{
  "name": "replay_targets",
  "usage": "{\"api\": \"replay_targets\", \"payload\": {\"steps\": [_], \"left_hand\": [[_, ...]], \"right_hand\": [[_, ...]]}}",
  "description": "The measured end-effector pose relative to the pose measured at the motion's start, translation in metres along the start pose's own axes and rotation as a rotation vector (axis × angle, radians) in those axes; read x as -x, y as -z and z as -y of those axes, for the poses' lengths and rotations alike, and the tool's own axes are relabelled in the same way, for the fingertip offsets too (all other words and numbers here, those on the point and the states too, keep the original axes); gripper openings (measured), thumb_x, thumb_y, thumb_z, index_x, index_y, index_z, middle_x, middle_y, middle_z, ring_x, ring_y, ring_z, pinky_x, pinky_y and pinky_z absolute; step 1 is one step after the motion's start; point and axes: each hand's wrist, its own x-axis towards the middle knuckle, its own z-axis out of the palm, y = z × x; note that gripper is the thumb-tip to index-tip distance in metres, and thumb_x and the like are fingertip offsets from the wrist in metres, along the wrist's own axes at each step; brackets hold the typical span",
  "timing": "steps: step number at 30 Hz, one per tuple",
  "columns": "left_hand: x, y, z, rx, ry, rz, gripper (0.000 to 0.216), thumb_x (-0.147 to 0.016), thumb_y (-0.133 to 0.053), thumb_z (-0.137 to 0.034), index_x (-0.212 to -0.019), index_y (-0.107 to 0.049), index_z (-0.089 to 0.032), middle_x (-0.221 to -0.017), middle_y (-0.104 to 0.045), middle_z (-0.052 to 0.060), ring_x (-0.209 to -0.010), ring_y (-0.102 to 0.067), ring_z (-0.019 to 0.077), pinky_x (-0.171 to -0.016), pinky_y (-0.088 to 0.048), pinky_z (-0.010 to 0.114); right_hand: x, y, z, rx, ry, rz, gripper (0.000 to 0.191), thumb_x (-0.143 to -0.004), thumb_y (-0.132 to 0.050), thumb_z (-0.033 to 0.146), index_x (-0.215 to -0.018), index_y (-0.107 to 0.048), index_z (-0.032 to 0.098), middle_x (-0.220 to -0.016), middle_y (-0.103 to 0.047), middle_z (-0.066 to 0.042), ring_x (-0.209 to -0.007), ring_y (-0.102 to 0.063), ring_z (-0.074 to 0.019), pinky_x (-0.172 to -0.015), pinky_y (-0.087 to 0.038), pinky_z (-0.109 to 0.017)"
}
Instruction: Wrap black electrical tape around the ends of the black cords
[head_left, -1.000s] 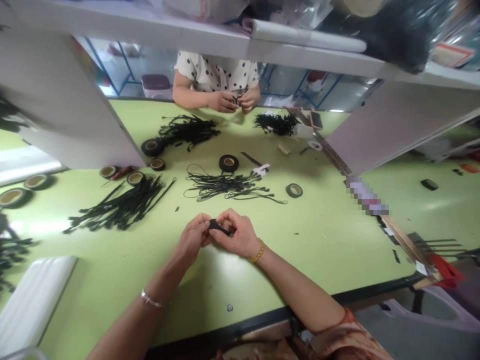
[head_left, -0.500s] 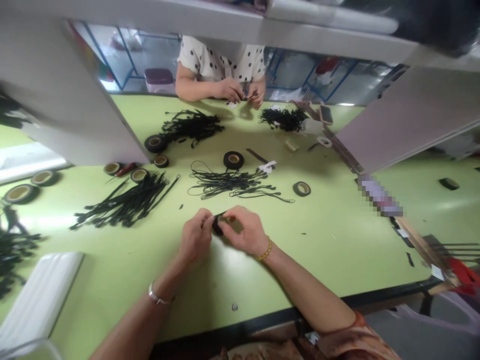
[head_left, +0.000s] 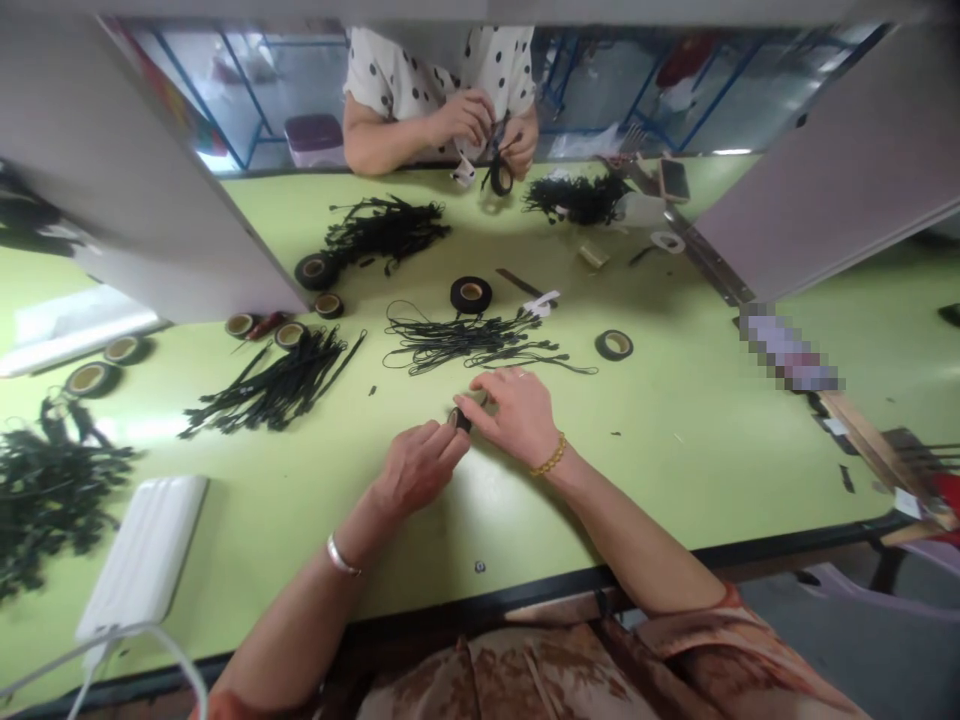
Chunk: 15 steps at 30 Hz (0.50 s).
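Observation:
My left hand (head_left: 425, 462) grips a small roll of black tape (head_left: 460, 421) at its fingertips, a little above the green table. My right hand (head_left: 519, 412) is just beyond and to the right, fingers curled, its thumb beside the roll's upper edge. What lies between that thumb and the forefinger is too small and blurred to make out. A bunch of thin black cables (head_left: 457, 340) lies past my hands. Behind it rests a larger black tape roll (head_left: 471, 293), and another tape roll (head_left: 614, 345) lies off to the right.
At left, a second bundle of black cables (head_left: 274, 385) lies near several tape rolls. A white power strip (head_left: 150, 550) with a cord is at the lower left. Across the table (head_left: 637, 480), a co-worker's hands (head_left: 480, 130) handle a cable and tape. Grey partitions (head_left: 195, 200) stand on both sides.
The whole view has shifted. My hands have moved apart slightly around the roll, and my right hand sits farther forward. The co-worker's hands now have a tape roll hanging below them.

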Motion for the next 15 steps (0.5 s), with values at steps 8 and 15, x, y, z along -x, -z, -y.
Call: {"api": "replay_targets", "payload": {"steps": [8, 15], "left_hand": [[-0.002, 0.001, -0.001, -0.033, -0.101, -0.031, 0.025, -0.093, -0.038, -0.009, -0.086, -0.060, -0.018, -0.072, -0.057, 0.002, -0.063, -0.044, 0.0131, -0.056, -0.028, 0.031], [-0.004, -0.003, -0.002, -0.035, 0.087, 0.090, 0.027, -0.091, -0.040, -0.010, -0.073, -0.058, -0.019, -0.063, -0.053, 0.003, -0.058, -0.044, 0.0130, -0.055, -0.026, 0.031]], "right_hand": [[-0.004, 0.009, 0.001, -0.153, -0.107, 0.377, 0.028, -0.088, -0.060, 0.045, -0.082, -0.071, 0.020, -0.062, -0.065, 0.000, -0.056, -0.053, -0.0131, -0.056, -0.031, -0.027], [-0.001, -0.012, 0.004, -0.683, -0.274, 0.263, 0.021, -0.074, -0.069, 0.031, -0.090, -0.063, 0.018, -0.049, -0.047, 0.010, -0.046, -0.040, -0.0085, -0.049, -0.031, -0.023]]}}
